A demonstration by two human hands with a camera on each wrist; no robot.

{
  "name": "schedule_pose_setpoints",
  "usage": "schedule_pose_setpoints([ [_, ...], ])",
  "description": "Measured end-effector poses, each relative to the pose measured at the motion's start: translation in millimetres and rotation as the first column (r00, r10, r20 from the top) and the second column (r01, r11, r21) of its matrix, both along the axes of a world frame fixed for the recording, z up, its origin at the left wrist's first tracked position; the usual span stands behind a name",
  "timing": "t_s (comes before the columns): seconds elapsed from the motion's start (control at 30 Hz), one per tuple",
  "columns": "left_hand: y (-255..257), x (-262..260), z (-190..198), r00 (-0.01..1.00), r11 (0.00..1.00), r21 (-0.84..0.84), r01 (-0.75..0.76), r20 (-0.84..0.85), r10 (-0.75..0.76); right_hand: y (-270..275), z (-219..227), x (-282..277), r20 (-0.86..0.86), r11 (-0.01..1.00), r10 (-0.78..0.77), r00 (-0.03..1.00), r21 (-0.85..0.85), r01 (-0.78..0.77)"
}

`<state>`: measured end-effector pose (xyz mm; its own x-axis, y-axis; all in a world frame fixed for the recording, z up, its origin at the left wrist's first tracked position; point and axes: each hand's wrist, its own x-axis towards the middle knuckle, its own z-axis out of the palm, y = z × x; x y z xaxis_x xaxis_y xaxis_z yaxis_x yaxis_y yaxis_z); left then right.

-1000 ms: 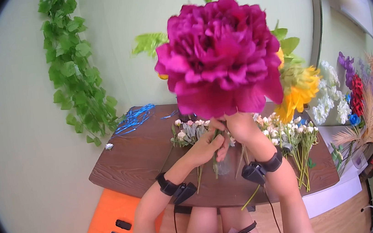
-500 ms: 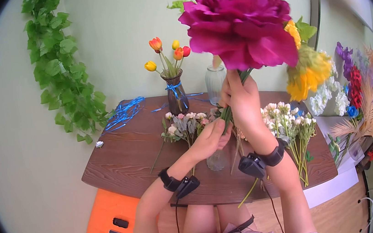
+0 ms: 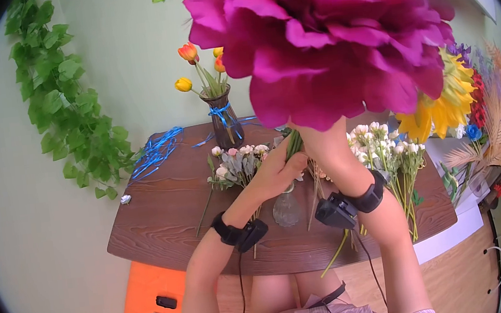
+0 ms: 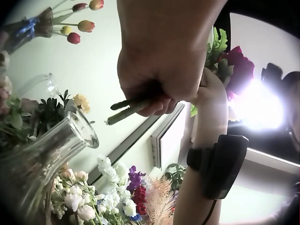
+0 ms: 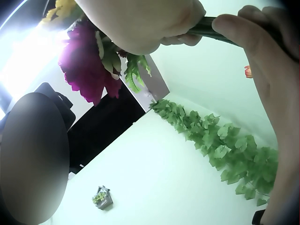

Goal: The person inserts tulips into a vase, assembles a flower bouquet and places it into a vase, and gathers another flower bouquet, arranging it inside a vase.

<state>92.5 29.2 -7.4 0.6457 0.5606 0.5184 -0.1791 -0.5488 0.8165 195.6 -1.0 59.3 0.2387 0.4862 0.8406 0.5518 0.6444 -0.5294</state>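
Note:
A bouquet with a large magenta peony (image 3: 324,43) and a yellow sunflower (image 3: 445,103) is held up over the table, its blooms close to the head camera. My left hand (image 3: 280,171) grips the green stems (image 3: 294,145) low down. Their cut ends (image 4: 123,116) stick out of the fist in the left wrist view. My right hand (image 3: 326,141) holds the same bundle higher, just below the blooms, its fingers partly hidden by petals. Under the hands stands a clear glass vase (image 3: 285,209), whose open mouth shows near the stem ends in the left wrist view.
On the brown table (image 3: 166,228), white and pink flowers (image 3: 239,167) lie left and white blossoms (image 3: 389,153) right. Behind them stands a dark vase (image 3: 225,125) of tulips with blue ribbon (image 3: 157,151) nearby. More artificial flowers (image 3: 495,135) crowd the far right.
The bouquet rose and tilted right, uncovering the tulip vase, then came nearer the head camera and now looks larger. Both hands stay on the stems.

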Motion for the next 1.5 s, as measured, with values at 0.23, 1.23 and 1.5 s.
schedule_pose_setpoints([
  [0.23,7,1,-16,0.995,0.981,-0.176,0.085,0.062,-0.075,-2,-10,0,0.211,0.996,-0.05,0.976,-0.06,0.064],
  [1.23,14,-3,-64,0.999,0.997,-0.068,-0.031,-0.027,0.029,23,-57,-10,0.064,0.995,0.036,0.997,-0.091,-0.03],
  [1.5,10,-4,-61,0.998,0.971,-0.235,0.034,0.061,-0.02,28,-56,-10,0.193,0.982,-0.122,0.974,-0.119,0.147],
])
